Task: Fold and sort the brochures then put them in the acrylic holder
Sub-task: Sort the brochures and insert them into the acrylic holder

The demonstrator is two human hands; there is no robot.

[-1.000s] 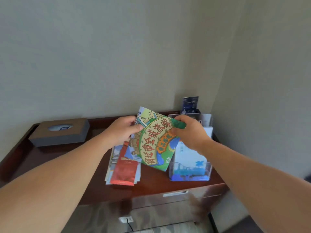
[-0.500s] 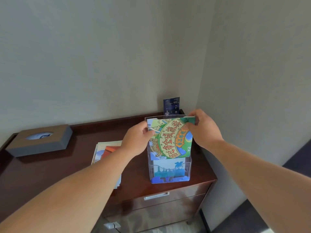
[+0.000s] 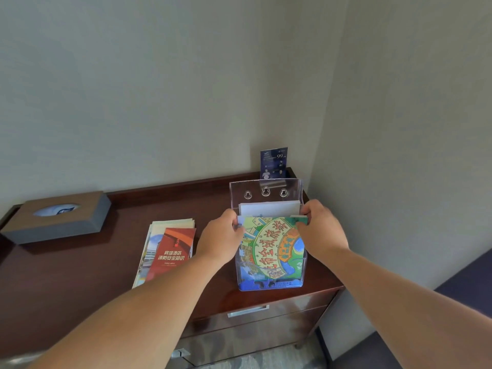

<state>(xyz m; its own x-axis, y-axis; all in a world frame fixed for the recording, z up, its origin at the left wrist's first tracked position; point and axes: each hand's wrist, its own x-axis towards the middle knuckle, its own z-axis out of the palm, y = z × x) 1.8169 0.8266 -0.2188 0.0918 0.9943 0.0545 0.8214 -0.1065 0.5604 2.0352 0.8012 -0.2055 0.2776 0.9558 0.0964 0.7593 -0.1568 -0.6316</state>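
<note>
A green and yellow cartoon brochure stands inside the front pocket of the clear acrylic holder at the right end of the dark wooden cabinet top. My left hand pinches its upper left corner and my right hand pinches its upper right corner. White and pale blue brochures stand behind it in the holder. A stack of brochures with a red one on top lies flat to the left of the holder.
A grey-brown tissue box sits at the back left of the cabinet. A dark blue card stands in the corner behind the holder. Walls close in at the back and right. A drawer handle shows below the top.
Both hands carried the green brochure from above the stack over to the holder and lowered it into the front pocket. The view shifted right and closer.
</note>
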